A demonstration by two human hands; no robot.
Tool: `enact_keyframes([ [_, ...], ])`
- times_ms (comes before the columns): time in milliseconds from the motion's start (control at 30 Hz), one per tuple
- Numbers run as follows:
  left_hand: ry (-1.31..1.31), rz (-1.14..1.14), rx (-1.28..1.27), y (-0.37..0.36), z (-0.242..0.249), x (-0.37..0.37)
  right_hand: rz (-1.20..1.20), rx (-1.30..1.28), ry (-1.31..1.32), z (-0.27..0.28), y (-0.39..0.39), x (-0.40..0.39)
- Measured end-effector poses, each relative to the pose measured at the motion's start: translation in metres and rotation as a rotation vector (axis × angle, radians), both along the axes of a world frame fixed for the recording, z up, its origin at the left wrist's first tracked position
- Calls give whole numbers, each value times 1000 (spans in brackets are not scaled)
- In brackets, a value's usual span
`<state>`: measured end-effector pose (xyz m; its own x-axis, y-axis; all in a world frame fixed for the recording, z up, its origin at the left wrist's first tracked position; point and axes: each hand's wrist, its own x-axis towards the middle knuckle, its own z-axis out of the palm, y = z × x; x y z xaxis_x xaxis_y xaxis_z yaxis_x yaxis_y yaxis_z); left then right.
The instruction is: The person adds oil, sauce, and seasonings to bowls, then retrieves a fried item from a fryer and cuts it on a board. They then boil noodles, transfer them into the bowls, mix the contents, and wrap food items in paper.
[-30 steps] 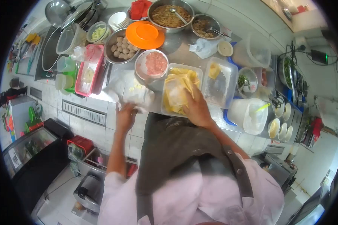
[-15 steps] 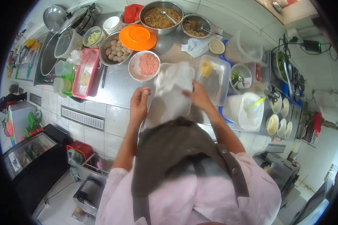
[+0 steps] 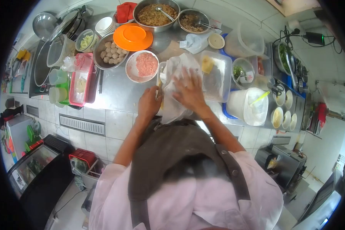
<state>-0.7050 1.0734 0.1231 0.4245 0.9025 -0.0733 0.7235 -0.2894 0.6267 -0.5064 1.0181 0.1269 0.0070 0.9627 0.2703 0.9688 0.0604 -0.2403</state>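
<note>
My right hand [image 3: 188, 91] lies with fingers spread on a crumpled white sheet [image 3: 183, 63], thin cloth or plastic. Beneath the sheet, the edge of a pale tray [image 3: 160, 73] shows on the left. My left hand [image 3: 150, 101] is closed at the tray's left side; whatever its fingers grip is hidden. Just beyond that hand stands a white bowl [image 3: 129, 71] of pink minced meat [image 3: 146, 64]. A clear plastic tub [image 3: 223, 86] with a yellowish piece [image 3: 207, 64] in it sits to the right of the sheet.
Along the back are a steel bowl of meatballs [image 3: 112, 52], an orange lid [image 3: 133, 37] and two steel bowls of cooked food [image 3: 157, 15]. A pink tray [image 3: 80, 80] stands left. At right are a white-lined container [image 3: 245, 107] with a green-handled utensil and several small bowls [image 3: 285, 119].
My right hand has moved left and spread flat on the sheet, which is now more crumpled. The left hand has come lower and closer to the tray's side. The view has shifted slightly.
</note>
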Motion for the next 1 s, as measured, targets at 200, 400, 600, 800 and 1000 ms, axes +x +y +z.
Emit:
enact_keyframes([
  [200, 15, 56, -323, 15, 13, -3, 35, -216, 68, -12, 6, -23],
  [400, -182, 63, -252, 23, 1, -9, 82, -155, 220, -6, -1, -14],
  [600, 244, -182, 115, 33, 12, 10, 135, -292, 184, 6, -17, -7],
  [800, 439, -251, 129, 15, 16, 16, 123, -189, 244, 0, -28, -1],
  [1000, 459, -261, 134, -3, -2, 4, 178, -60, 317, -21, -37, 2],
])
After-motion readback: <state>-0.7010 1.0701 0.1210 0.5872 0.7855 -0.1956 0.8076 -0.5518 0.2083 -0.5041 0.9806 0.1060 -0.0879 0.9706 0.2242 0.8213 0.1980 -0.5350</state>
